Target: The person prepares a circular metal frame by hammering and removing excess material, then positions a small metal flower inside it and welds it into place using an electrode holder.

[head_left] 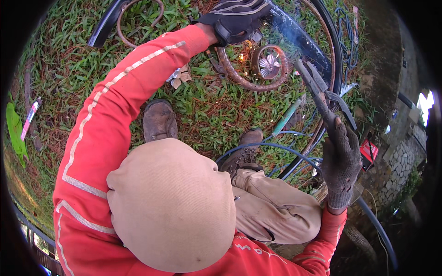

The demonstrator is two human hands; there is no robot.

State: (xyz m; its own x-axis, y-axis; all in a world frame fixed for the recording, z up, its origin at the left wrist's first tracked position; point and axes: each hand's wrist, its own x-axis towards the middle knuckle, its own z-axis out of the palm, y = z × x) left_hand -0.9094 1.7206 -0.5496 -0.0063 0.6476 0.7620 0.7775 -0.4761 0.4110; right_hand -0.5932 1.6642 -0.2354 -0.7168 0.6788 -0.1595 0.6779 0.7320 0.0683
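- Welding over grass, the right hand [341, 158] in a grey knit glove has its grip closed around an electrode holder [322, 99], whose tip reaches the rusty scrolled ironwork [258, 69] lying on the grass [202, 110].
- Left hand [237, 18], in a black glove, presses on the ironwork's upper part, fingers closed on it.
- Sparks show near the scroll; dry blades could smoulder.
- Blue cable [267, 146] loops beside 2 boots [159, 120]; a snag could jerk the holder off the joint.
- Smoke drifts upward toward the wearer.
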